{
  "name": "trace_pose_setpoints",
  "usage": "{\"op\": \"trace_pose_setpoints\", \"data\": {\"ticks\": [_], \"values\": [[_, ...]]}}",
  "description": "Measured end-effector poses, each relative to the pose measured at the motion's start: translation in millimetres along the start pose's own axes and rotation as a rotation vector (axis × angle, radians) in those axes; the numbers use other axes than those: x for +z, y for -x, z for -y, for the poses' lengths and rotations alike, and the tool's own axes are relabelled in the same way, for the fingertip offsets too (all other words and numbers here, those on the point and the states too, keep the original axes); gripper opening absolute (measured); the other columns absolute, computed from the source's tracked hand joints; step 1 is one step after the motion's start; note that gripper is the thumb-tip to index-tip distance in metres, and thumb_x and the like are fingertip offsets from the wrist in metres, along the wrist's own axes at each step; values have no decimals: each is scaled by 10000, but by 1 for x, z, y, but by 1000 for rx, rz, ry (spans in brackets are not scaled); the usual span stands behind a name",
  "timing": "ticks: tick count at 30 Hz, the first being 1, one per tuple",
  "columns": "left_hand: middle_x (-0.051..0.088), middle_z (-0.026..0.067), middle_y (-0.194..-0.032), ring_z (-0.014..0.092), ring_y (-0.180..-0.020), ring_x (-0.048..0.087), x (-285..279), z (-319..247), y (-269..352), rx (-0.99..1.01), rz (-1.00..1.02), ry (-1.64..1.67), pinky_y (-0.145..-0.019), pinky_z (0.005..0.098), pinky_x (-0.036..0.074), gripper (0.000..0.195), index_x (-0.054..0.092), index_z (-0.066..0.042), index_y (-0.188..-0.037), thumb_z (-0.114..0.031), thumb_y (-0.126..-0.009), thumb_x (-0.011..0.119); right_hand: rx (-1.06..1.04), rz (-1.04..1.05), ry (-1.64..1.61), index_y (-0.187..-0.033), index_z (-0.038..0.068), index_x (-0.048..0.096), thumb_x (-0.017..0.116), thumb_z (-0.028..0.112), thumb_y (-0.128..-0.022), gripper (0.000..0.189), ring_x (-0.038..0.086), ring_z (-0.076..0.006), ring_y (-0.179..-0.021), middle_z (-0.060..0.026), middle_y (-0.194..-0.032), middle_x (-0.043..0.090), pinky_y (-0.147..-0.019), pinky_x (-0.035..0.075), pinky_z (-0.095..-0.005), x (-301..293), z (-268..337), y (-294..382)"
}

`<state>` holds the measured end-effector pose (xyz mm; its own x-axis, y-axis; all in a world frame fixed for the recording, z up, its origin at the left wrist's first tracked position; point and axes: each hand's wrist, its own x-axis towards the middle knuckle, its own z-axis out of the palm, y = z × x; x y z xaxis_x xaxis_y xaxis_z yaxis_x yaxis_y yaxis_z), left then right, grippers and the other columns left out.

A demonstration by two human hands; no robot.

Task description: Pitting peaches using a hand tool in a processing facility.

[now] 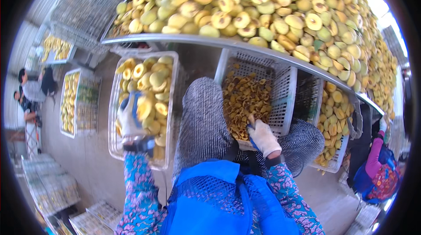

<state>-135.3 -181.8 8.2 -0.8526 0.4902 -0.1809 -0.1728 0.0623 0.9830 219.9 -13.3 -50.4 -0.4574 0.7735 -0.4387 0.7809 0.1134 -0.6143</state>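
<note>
My left hand (131, 116), in a white and blue work glove, is over a pale plastic crate (111, 136) of halved yellow-green stone fruit. A fruit half (144, 107), blurred, sits in its fingers with the cut face showing. My right hand (265, 138), gloved the same way, is between my knees above a white slotted crate (283, 93). Dark pits and fruit scraps (246, 100) lie in that crate. The right fingers are curled; a small tan tip (251, 119) projects there, and I cannot tell what it belongs to.
A metal-edged table (197, 39) heaped with halved fruit (243, 5) spans the front. Another fruit crate (335, 156) stands right of my knee, near a co-worker's purple sleeve (375, 157). To the left are a filled crate (77, 103), stacked crates (51, 182) and other people (31, 87).
</note>
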Motion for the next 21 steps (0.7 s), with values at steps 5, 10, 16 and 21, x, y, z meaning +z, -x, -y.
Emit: {"op": "trace_pose_setpoints", "data": {"ticks": [5, 10, 16, 21], "values": [[669, 63, -902, 150, -844, 620, 8, -6, -18, 249, -175, -728, -783, 291, 483, 353, 620, -11, -1084, -146, -769, 703, -87, -42, -134, -888, -30, 522, 586, 263, -869, 300, 554, -187, -505, -106, -644, 568, -477, 436, -332, 7, -14, -7], [651, 107, -934, 231, -827, 622, 191, -65, -51, 813, 247, -730, -732, 350, 481, 345, 605, -35, -1107, -175, -800, 678, 178, 154, -318, -989, -42, 550, 570, 322, -857, 388, 639, -326, -747, -213, -793, 635, -666, 485, -407, -27, 31, -4], [641, 154, -904, 332, -894, 606, 299, -45, -123, 992, 295, -1285, -791, 445, 448, 425, 586, -86, -963, -452, -753, 641, 66, 140, -345, -956, -47, 559, 569, 322, -863, 381, 633, -328, -747, -211, -811, 635, -689, 484, -388, -14, 24, -16], [654, 105, -825, 197, -710, 640, 287, -60, -94, 644, 330, -877, -643, 311, 491, 336, 631, -44, -975, -274, -744, 709, 236, 111, -905, -982, 46, 537, 559, 180, -895, 161, 448, -74, -457, 24, -626, 475, -390, 353, -225, -43, 38, -19]]}}
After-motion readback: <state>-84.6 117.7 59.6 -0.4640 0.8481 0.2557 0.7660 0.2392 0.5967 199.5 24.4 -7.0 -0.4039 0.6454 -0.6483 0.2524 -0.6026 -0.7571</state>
